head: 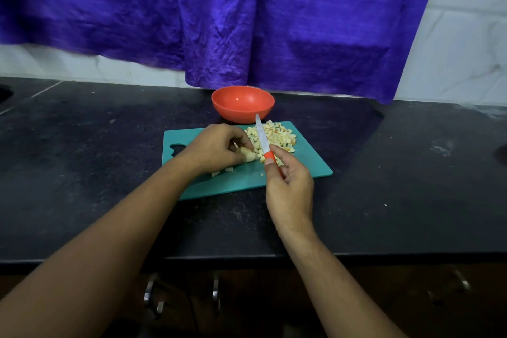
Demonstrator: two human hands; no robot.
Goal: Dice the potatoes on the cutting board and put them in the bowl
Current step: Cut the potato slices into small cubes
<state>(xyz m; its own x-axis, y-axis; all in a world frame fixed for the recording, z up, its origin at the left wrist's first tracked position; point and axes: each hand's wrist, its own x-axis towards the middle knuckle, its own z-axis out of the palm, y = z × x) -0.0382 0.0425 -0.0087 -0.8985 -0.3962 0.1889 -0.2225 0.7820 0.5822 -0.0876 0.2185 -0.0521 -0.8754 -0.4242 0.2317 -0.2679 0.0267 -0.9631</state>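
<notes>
The left hand (216, 147) pins the last potato piece (249, 156), apparently lying crosswise, just left of the knife (262, 138) gripped by the right hand (288, 181), diced heap (274, 136) beyond, bowl (242, 104) farther.

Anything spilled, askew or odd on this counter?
Little stands out. A few potato cubes lie apart from the main pile, near the left hand, but on the cutting board, which sits skewed to the counter edge. The bowl looks empty.
</notes>
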